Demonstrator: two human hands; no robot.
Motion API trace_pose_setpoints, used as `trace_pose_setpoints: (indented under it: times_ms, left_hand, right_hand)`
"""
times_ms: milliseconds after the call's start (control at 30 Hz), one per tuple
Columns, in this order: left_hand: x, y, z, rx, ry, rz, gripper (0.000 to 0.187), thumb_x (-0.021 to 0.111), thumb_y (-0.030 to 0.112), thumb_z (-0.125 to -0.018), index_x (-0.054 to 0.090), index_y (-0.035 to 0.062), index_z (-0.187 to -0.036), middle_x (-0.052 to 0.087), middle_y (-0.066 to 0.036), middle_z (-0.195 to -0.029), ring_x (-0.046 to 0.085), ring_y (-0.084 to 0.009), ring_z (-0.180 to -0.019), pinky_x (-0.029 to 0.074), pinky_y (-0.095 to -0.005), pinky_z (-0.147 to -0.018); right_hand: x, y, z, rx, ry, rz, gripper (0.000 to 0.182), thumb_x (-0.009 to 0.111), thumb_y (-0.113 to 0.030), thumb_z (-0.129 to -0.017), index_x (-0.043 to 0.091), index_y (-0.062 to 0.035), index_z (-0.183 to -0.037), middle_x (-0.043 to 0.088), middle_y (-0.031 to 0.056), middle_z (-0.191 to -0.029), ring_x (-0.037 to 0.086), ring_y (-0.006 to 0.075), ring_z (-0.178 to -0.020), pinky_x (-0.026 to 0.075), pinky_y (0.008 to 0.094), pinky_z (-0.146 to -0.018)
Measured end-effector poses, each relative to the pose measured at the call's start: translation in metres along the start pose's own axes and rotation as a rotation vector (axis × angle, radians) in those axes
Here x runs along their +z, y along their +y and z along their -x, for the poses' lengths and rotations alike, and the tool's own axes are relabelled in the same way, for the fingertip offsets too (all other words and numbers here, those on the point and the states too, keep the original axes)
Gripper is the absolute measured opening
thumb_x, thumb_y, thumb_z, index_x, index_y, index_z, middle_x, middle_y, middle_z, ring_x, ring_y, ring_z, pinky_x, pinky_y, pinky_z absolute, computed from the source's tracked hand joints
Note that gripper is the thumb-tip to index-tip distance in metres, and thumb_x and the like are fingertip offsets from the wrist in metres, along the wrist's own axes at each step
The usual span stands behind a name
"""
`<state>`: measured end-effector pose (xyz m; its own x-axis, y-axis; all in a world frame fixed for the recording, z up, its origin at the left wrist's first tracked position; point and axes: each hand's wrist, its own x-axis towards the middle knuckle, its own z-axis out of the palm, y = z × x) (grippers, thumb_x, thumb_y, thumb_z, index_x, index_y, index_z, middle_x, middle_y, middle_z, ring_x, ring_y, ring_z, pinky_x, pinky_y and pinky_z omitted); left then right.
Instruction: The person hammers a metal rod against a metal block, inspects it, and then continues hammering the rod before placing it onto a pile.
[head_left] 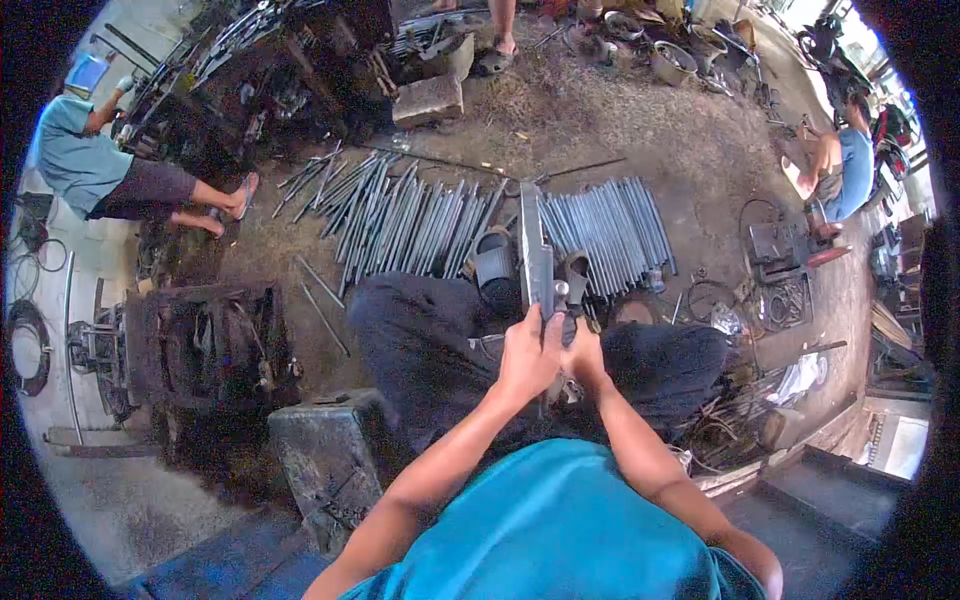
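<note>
L hand (528, 355) wrapped round bar (538, 270), R hand (586, 353) curled beside, can't tell on what; bar's my side of rods (425, 225), best kept steady w/ firm wrists.

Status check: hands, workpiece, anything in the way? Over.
Left hand grips the long, flat grey metal bar toward its near end; right hand close beside, grip unclear. Thin grey metal rods on brown floor ahead; nothing visibly blocking hands.
</note>
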<state>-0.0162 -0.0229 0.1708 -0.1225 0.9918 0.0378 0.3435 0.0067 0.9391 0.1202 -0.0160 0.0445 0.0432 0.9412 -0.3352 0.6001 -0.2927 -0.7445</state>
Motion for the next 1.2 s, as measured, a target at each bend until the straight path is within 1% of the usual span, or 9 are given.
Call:
trace_pose_setpoints:
  times_ms: [267, 500, 567, 700, 800, 900, 1000, 1100, 1200]
  left_hand:
    - [0.006, 0.009, -0.007, 0.047, 0.068, -0.122, 0.024, 0.065, 0.019, -0.087, 0.058, -0.0039, -0.085, 0.06, -0.02, -0.062, 0.062, -0.0329, -0.052, 0.046, -0.0389, -0.049]
    - [0.018, -0.008, -0.012, 0.14, 0.176, -0.181, 0.032, 0.072, 0.022, -0.082, 0.052, -0.0022, -0.076, 0.058, -0.021, -0.06, 0.059, -0.0378, -0.052, 0.045, -0.0419, -0.048]
    - [0.024, -0.017, -0.014, 0.13, 0.18, -0.192, 0.033, 0.072, 0.022, -0.082, 0.051, -0.0018, -0.075, 0.058, -0.021, -0.06, 0.06, -0.038, -0.053, 0.045, -0.0423, -0.048]
    - [0.029, -0.024, -0.019, 0.098, 0.178, -0.212, 0.034, 0.07, 0.026, -0.084, 0.051, -0.0017, -0.076, 0.059, -0.022, -0.061, 0.061, -0.0397, -0.056, 0.046, -0.0442, -0.051]
    - [0.029, -0.021, -0.021, 0.052, 0.166, -0.228, 0.033, 0.063, 0.027, -0.088, 0.051, -0.0034, -0.083, 0.059, -0.022, -0.062, 0.061, -0.0415, -0.059, 0.047, -0.0458, -0.053]
    - [0.028, -0.034, -0.021, -0.001, 0.127, -0.13, 0.026, 0.053, 0.023, -0.091, 0.049, -0.0025, -0.089, 0.06, -0.026, -0.066, 0.06, -0.045, -0.063, 0.047, -0.0506, -0.055]
    - [0.023, -0.038, -0.025, 0.117, 0.197, -0.223, 0.024, 0.047, 0.021, -0.094, 0.047, -0.0021, -0.091, 0.059, -0.025, -0.064, 0.059, -0.0455, -0.06, 0.046, -0.0522, -0.054]
    - [0.02, -0.04, -0.029, -0.051, 0.159, -0.202, 0.025, 0.046, 0.022, -0.094, 0.048, -0.0019, -0.087, 0.058, -0.025, -0.062, 0.058, -0.0456, -0.059, 0.045, -0.053, -0.054]
    - [0.019, -0.051, -0.031, -0.048, 0.167, -0.229, 0.027, 0.049, 0.022, -0.093, 0.049, -0.0022, -0.082, 0.057, -0.025, -0.061, 0.058, -0.0458, -0.06, 0.044, -0.0531, -0.055]
  right_hand:
    - [0.01, 0.017, -0.009, -0.174, 0.012, 0.104, 0.054, 0.071, -0.037, -0.072, 0.055, -0.0027, -0.11, 0.067, 0.0255, -0.091, 0.064, 0.0433, -0.086, 0.051, 0.0489, -0.078]
    - [0.024, 0.021, -0.029, 0.063, -0.075, 0.108, 0.059, 0.068, -0.041, -0.068, 0.059, 0.0026, -0.107, 0.066, 0.0281, -0.094, 0.064, 0.0429, -0.092, 0.051, 0.0482, -0.081]
    - [0.027, 0.034, -0.04, 0.15, -0.287, 0.096, 0.05, 0.068, -0.04, -0.068, 0.065, 0.0031, -0.093, 0.065, 0.0286, -0.096, 0.063, 0.0425, -0.094, 0.05, 0.0471, -0.08]
    - [0.04, 0.064, -0.054, 0.122, -0.205, 0.108, 0.041, 0.07, -0.035, -0.067, 0.065, 0.0039, -0.081, 0.064, 0.0294, -0.096, 0.063, 0.0419, -0.094, 0.051, 0.0459, -0.078]
    - [0.036, 0.066, -0.054, -0.233, -0.265, 0.411, 0.039, 0.071, -0.03, -0.065, 0.065, 0.0047, -0.081, 0.064, 0.0299, -0.093, 0.064, 0.0409, -0.091, 0.051, 0.0463, -0.076]
    - [0.023, 0.036, -0.035, -0.019, -0.137, 0.005, 0.038, 0.073, -0.028, -0.065, 0.066, 0.0058, -0.081, 0.065, 0.0278, -0.089, 0.065, 0.0403, -0.085, 0.051, 0.0465, -0.073]
    - [0.042, 0.055, -0.03, -0.341, 0.113, -0.008, 0.048, 0.077, -0.026, -0.063, 0.064, 0.0064, -0.095, 0.065, 0.0254, -0.086, 0.065, 0.0404, -0.08, 0.052, 0.0466, -0.07]
    - [0.048, 0.065, -0.032, -0.063, -0.114, -0.06, 0.074, 0.082, -0.021, -0.059, 0.05, 0.0034, -0.121, 0.067, 0.0232, -0.09, 0.065, 0.04, -0.085, 0.052, 0.0461, -0.072]
    - [0.047, 0.067, -0.036, 0.026, -0.138, -0.106, 0.066, 0.082, -0.021, -0.061, 0.054, -0.0013, -0.117, 0.068, 0.0208, -0.091, 0.065, 0.039, -0.087, 0.051, 0.0458, -0.074]
